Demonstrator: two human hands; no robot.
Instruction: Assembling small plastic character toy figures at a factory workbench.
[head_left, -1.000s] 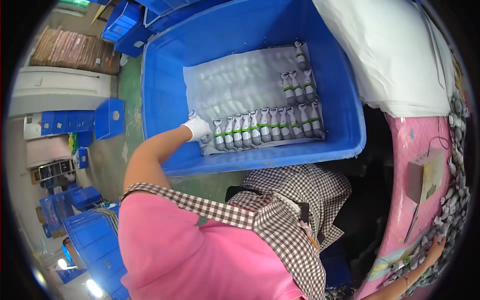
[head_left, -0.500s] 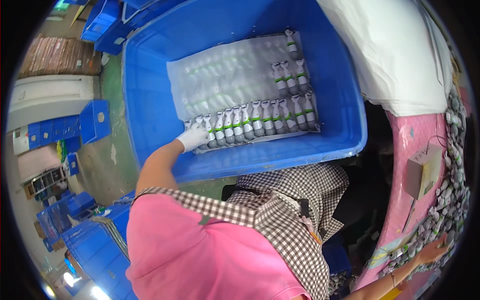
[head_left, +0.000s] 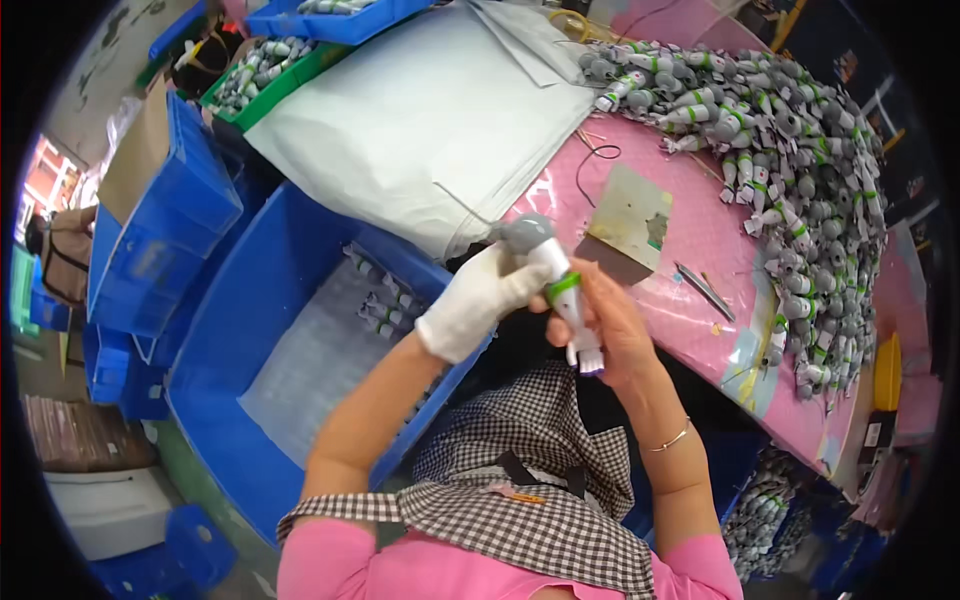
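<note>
Up in front of my body, both hands are closed on one bottle-shaped piece (head_left: 565, 287): grey rounded end, white body, bright green band, narrow dark-tipped tail. My left hand (head_left: 472, 305), in a white glove, pinches it near the grey end. Bare fingers of my right hand (head_left: 618, 325) wrap the banded, narrow part. The piece is tilted, its grey end up and to the left. Below and left, similar pieces (head_left: 380, 315) lie on a pale sheet (head_left: 315, 350) inside a blue bin (head_left: 230, 330); my left forearm hides part of it.
A pink-covered table (head_left: 680, 250) on the right bears a large heap of similar pieces (head_left: 790, 200), a small worn box (head_left: 635, 215) and a slim metal tool (head_left: 705, 292). White sheets (head_left: 420, 120) overhang the bin. A green tray (head_left: 225, 115) of pieces stands beyond.
My view has swung right toward the table. My left hand has left the row in the bin, and my right hand has left the heap; both now meet on one piece.
</note>
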